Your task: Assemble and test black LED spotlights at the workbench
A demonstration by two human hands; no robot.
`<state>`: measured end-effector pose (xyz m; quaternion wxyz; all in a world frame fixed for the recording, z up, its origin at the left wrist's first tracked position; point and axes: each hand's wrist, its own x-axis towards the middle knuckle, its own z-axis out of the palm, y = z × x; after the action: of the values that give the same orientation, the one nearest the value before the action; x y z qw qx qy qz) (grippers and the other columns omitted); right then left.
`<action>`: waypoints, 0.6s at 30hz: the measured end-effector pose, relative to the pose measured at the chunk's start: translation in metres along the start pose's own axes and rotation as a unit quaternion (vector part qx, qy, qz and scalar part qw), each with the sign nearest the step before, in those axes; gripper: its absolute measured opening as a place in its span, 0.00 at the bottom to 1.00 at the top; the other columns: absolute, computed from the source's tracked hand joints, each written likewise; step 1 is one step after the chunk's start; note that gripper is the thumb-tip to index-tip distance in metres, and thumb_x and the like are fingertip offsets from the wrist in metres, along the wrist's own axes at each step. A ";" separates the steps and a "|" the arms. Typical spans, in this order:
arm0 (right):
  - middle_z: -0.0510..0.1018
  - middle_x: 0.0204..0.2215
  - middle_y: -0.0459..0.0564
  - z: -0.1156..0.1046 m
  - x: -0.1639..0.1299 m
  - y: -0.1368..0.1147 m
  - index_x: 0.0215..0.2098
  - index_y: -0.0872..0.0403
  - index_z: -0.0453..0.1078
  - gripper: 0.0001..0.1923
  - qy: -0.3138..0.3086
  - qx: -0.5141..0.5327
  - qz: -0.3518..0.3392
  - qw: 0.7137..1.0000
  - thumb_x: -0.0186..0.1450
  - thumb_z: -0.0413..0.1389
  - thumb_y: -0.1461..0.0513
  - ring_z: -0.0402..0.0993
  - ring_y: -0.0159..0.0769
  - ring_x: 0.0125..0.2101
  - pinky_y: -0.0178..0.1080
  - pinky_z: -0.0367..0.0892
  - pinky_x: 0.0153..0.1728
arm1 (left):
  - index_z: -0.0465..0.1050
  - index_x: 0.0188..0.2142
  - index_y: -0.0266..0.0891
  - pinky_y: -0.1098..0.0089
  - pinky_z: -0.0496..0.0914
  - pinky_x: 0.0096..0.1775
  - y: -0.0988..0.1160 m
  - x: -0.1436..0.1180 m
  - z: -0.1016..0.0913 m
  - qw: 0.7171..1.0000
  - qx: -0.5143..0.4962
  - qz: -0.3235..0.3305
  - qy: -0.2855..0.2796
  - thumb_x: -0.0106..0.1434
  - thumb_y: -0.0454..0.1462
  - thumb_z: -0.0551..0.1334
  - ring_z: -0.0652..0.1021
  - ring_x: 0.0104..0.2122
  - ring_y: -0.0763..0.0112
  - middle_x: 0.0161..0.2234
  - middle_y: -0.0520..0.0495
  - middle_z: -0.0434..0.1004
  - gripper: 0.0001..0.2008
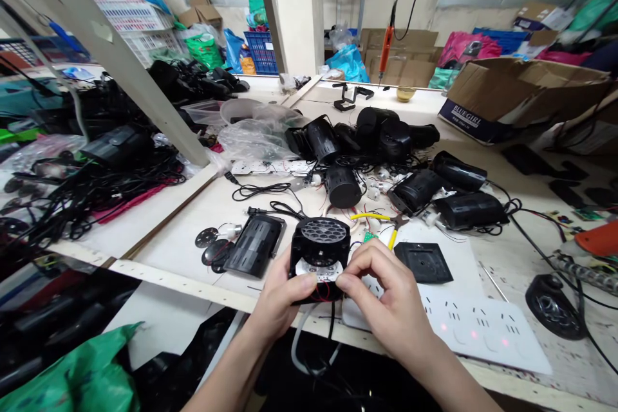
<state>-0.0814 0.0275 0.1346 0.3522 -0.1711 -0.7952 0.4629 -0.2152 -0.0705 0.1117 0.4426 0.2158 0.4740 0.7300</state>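
Observation:
A black plastic housing (320, 251) with a honeycomb grille at its top is held over the table's front edge. My left hand (284, 290) grips it from the left, thumb on its lower front. A white part with thin red wires sits in the housing's opening. At its lower right corner, my right hand (386, 290) has thumb and index finger pinched together; what lies between them is too small to make out. Yellow-handled pliers (394, 235) lie just behind, and a square black tray-like part (425, 262) rests to the right.
A white power strip (483, 331) with lit red lights lies at the front right. Several black cylindrical housings (344, 187) with wires fill the middle. An orange electric screwdriver (386, 48) hangs at the back. An open cardboard box (521, 93) stands right; a slanted post (140, 71) crosses the left.

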 end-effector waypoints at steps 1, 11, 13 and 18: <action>0.70 0.27 0.44 0.000 0.000 0.001 0.27 0.53 0.65 0.09 0.001 -0.003 0.002 1.000 0.65 0.57 0.66 0.68 0.31 0.30 0.34 0.64 0.32 | 0.76 0.46 0.37 0.64 0.70 0.43 0.000 0.000 0.001 1.000 -0.006 -0.006 0.003 0.46 0.44 0.73 0.78 0.43 0.53 0.41 0.42 0.81 0.27; 0.71 0.25 0.42 -0.005 0.009 0.003 0.27 0.52 0.67 0.06 0.026 0.016 0.098 0.995 0.60 0.59 0.63 0.68 0.28 0.25 0.31 0.66 0.28 | 0.79 0.37 0.37 0.63 0.71 0.45 -0.007 -0.005 0.010 0.989 -0.091 -0.109 0.044 0.54 0.42 0.71 0.79 0.42 0.57 0.37 0.44 0.82 0.13; 0.71 0.24 0.42 -0.006 0.012 0.002 0.27 0.52 0.67 0.06 0.021 0.035 0.114 0.993 0.60 0.59 0.61 0.68 0.29 0.25 0.32 0.65 0.27 | 0.79 0.37 0.37 0.62 0.71 0.46 -0.007 -0.005 0.010 0.988 -0.093 -0.114 0.039 0.54 0.42 0.71 0.79 0.42 0.57 0.37 0.44 0.82 0.13; 0.67 0.20 0.41 -0.004 0.017 0.004 0.23 0.53 0.64 0.12 0.031 0.025 0.178 0.983 0.58 0.60 0.57 0.63 0.28 0.21 0.32 0.60 0.22 | 0.79 0.43 0.36 0.62 0.71 0.46 -0.007 -0.005 0.011 0.988 -0.084 -0.127 0.027 0.53 0.42 0.71 0.79 0.43 0.55 0.40 0.42 0.82 0.18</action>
<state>-0.0905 0.0418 0.1396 0.2930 -0.3155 -0.7288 0.5325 -0.2015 -0.0680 0.1115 0.5352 0.0963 0.4460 0.7110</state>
